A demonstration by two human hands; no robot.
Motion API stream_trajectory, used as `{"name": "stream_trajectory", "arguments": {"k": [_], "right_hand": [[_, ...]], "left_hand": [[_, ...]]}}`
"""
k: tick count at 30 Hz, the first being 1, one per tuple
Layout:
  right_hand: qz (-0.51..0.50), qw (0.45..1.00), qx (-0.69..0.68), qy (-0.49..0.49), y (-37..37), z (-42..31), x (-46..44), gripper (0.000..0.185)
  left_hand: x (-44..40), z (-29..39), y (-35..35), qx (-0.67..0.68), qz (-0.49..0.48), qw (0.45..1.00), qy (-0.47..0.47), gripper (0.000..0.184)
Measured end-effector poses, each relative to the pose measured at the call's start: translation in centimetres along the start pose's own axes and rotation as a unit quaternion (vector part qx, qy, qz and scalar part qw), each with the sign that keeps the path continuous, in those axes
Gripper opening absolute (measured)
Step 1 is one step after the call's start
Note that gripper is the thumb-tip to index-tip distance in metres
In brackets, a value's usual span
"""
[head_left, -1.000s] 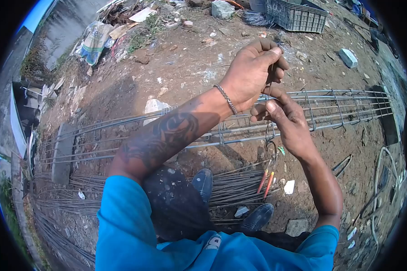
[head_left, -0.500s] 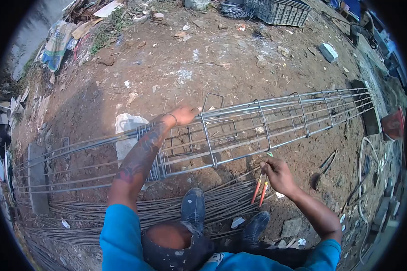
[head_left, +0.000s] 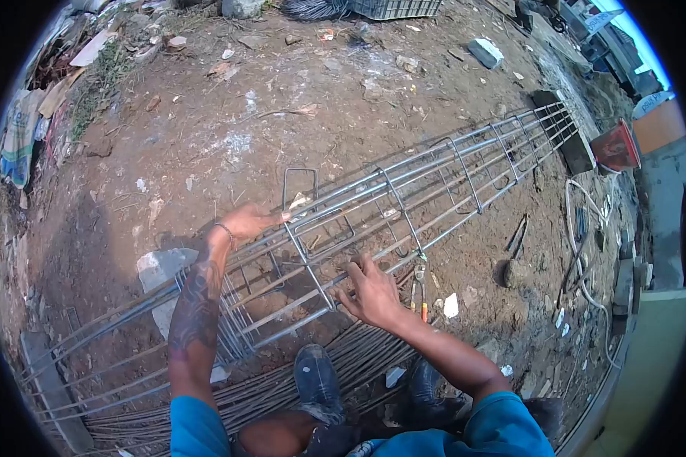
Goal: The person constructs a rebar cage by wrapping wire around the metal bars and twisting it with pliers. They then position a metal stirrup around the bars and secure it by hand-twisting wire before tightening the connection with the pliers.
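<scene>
Here, left hand (head_left: pixel 248 223) touches rebar cage (head_left: pixel 386 178), its grip indistinct; right hand (head_left: pixel 373 295) loosely open, contact unclear.

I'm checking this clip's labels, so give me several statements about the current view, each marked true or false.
1. A bracelet is on the left wrist. True.
2. The right hand grips the pincers. False: they are apart from it.
3. The left hand is farther from the boots than the right hand is. True.
4. The crate sits inside the rebar cage. False: it sits on the ground beyond it.
5. A red bucket is near the cage's right end. True.
</scene>
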State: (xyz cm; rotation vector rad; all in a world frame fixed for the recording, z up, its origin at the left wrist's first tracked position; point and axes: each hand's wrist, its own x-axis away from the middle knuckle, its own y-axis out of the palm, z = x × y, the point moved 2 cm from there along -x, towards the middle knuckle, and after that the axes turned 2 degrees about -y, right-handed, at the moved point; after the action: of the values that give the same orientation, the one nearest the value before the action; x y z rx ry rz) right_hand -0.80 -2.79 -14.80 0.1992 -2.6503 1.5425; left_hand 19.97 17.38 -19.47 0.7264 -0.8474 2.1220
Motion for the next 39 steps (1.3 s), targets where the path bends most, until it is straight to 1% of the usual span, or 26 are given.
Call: {"name": "stream_trajectory", "arguments": {"k": [1,3,5,6,8,11,13,14,17,18,19,20,21,22,23,24,26,27,28,30,31,32,33,35,38,39], "right_hand": [[0.004,1.000,0.003,0.007,0.0,0.1,0.1,0.041],[0.033,0.999,-0.020,-0.030,0.2,0.3,0.1,0.040],[0.038,0.999,-0.019,-0.030,0.4,0.8,0.1,0.039],[0.037,0.998,-0.030,-0.033,0.4,1.1,0.0,0.039],[0.030,0.998,-0.049,-0.039,0.7,1.1,0.0,0.039],[0.006,0.998,-0.052,-0.037,0.7,1.3,-0.2,0.038],[0.024,0.997,-0.062,-0.039,0.8,1.6,0.4,0.037],[0.054,0.992,-0.101,-0.054,0.2,1.6,0.8,0.036],[0.194,0.977,-0.088,0.011,-0.1,3.5,2.1,0.036],[0.189,0.976,-0.089,0.068,-1.0,3.4,2.4,0.036],[0.243,0.969,-0.033,0.015,-0.5,4.6,2.5,0.036],[0.235,0.971,-0.037,0.001,-0.9,4.6,2.5,0.036],[0.243,0.969,-0.006,-0.039,-0.7,4.7,2.5,0.036],[0.226,0.973,-0.040,-0.031,0.0,5.2,2.6,0.035],[0.211,0.975,-0.069,-0.016,0.7,5.3,2.6,0.035],[0.200,0.978,-0.058,-0.027,0.9,4.7,2.4,0.034],[0.191,0.980,-0.041,-0.042,1.2,4.1,2.1,0.033],[0.195,0.979,-0.057,-0.027,1.4,4.1,2.0,0.033],[0.200,0.977,-0.073,-0.009,1.5,4.2,2.0,0.032],[0.195,0.979,-0.049,-0.024,1.3,4.3,2.0,0.033],[0.192,0.980,-0.026,-0.033,1.4,4.5,1.8,0.034],[0.209,0.974,-0.073,-0.046,2.2,5.6,1.8,0.034],[0.207,0.974,-0.079,-0.051,2.2,5.0,1.7,0.034],[0.180,0.978,-0.104,0.015,1.5,4.2,1.8,0.034],[0.170,0.982,-0.085,0.017,1.3,3.6,1.4,0.037],[0.165,0.983,-0.077,0.018,1.1,3.8,1.8,0.039]], "left_hand": [[-0.1,0.1,-0.1,-0.016,0.003,1.000,-0.017,0.060],[-0.2,0.2,-0.4,-0.047,-0.002,0.999,-0.011,0.056],[-0.5,-0.4,-0.1,-0.017,0.073,0.990,0.123,0.060],[0.0,0.4,-0.3,-0.017,0.072,0.990,0.121,0.060],[0.8,1.5,-0.7,-0.046,0.021,0.997,0.053,0.060],[1.0,1.9,-0.8,-0.057,0.007,0.998,0.023,0.055],[1.1,1.2,-0.6,-0.040,0.007,0.999,0.011,0.057],[0.7,1.3,-0.5,-0.027,0.003,0.999,0.018,0.058],[0.5,1.0,-0.3,-0.053,0.015,0.998,0.034,0.065],[0.4,1.0,-0.2,-0.068,0.002,0.998,-0.003,0.074],[-0.2,0.5,0.1,-0.071,0.015,0.997,0.025,0.079],[-1.9,-0.7,0.3,-0.077,0.005,0.997,0.027,0.080],[-1.6,-0.7,0.4,-0.066,0.045,0.996,0.032,0.081],[-0.2,0.5,0.3,-0.086,0.037,0.995,0.015,0.084],[0.7,1.2,0.2,-0.115,0.065,0.991,0.000,0.087],[0.1,0.9,0.4,-0.112,0.071,0.991,-0.010,0.091],[0.5,1.0,0.6,-0.139,0.102,0.985,0.025,0.095],[0.3,0.9,0.6,-0.134,0.110,0.985,0.021,0.095],[0.0,0.6,0.6,-0.122,0.091,0.988,0.018,0.098],[-0.5,0.1,0.7,-0.096,0.057,0.994,0.006,0.104],[-0.5,0.0,0.8,-0.096,0.065,0.993,0.000,0.104],[-0.5,-0.3,1.0,-0.077,0.083,0.994,-0.005,0.105],[-0.8,-0.4,1.2,-0.058,0.098,0.993,-0.008,0.105],[-1.6,-0.7,1.0,-0.075,0.113,0.991,-0.009,0.101],[0.6,0.8,0.3,-0.130,0.075,0.988,-0.044,0.091],[0.9,1.2,0.2,-0.118,0.042,0.991,-0.042,0.089]]}}
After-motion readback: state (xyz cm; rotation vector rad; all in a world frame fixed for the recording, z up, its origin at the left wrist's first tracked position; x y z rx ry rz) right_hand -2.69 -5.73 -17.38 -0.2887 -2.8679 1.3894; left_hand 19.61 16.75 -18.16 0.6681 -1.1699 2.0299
